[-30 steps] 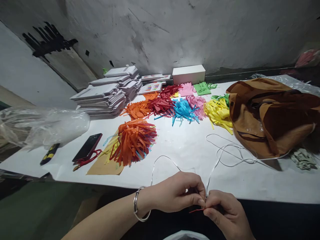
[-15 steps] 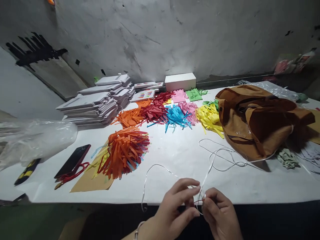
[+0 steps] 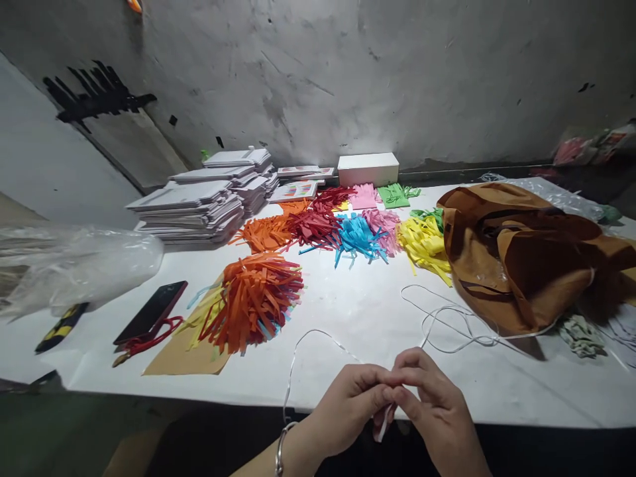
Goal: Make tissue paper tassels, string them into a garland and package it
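My left hand [image 3: 354,403], with a bracelet at the wrist, and my right hand [image 3: 431,401] meet at the table's front edge, fingertips pinched together. Between them they hold a thin white string [image 3: 316,331]. One end of it curves over the table to the left of my hands and drops past the edge. On the right, the string runs into loose loops beside the brown fabric bag [image 3: 497,265]. A short pale piece hangs under my fingers. The exact pinch point is hidden.
A mound of orange fringed paper [image 3: 258,298] lies on brown card [image 3: 173,354]. Behind are red, blue [image 3: 360,235], pink and yellow [image 3: 426,245] fringed bunches, stacked white sheets [image 3: 189,205] and a white box [image 3: 368,169]. Leftward lie a phone [image 3: 152,311], a cutter [image 3: 62,328] and plastic wrap [image 3: 109,265].
My fingers have closed together; the left ones were spread before. The small red strand between my hands is now out of sight. The view has shifted slightly.
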`<control>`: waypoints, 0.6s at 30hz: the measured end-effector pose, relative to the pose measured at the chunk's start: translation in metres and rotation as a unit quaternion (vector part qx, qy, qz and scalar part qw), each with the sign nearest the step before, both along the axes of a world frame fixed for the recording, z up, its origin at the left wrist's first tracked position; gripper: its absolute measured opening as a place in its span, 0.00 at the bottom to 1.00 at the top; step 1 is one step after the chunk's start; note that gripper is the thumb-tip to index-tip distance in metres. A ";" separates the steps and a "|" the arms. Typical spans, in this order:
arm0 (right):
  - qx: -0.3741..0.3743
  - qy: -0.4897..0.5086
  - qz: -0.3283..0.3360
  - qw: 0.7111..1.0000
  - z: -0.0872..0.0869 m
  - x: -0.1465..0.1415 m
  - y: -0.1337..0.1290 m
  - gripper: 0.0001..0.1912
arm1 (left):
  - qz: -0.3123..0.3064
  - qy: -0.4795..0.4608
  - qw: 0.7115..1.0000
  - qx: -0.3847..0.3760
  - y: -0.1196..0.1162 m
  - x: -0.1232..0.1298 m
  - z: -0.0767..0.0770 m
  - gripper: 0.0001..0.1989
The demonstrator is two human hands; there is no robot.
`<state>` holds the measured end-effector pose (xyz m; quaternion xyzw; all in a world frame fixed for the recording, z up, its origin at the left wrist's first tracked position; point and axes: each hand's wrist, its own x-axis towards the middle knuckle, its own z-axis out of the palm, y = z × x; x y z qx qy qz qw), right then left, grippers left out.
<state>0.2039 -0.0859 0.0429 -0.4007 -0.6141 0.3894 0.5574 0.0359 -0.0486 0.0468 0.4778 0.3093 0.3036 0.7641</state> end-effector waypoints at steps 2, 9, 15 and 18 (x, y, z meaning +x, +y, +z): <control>-0.004 0.038 -0.005 0.999 0.006 -0.007 0.008 0.07 | -0.007 -0.018 0.999 -0.026 0.001 0.000 -0.001 0.22; -0.016 0.063 -0.080 0.995 0.008 -0.002 0.027 0.11 | 0.009 0.019 1.000 0.000 0.003 -0.010 -0.005 0.25; -0.020 0.037 -0.047 0.998 0.008 -0.010 0.030 0.07 | 0.036 -0.068 0.996 0.037 0.000 0.003 -0.015 0.30; -0.028 0.025 -0.054 0.998 0.006 -0.015 0.030 0.08 | 0.028 -0.133 0.991 -0.009 -0.005 0.016 -0.019 0.32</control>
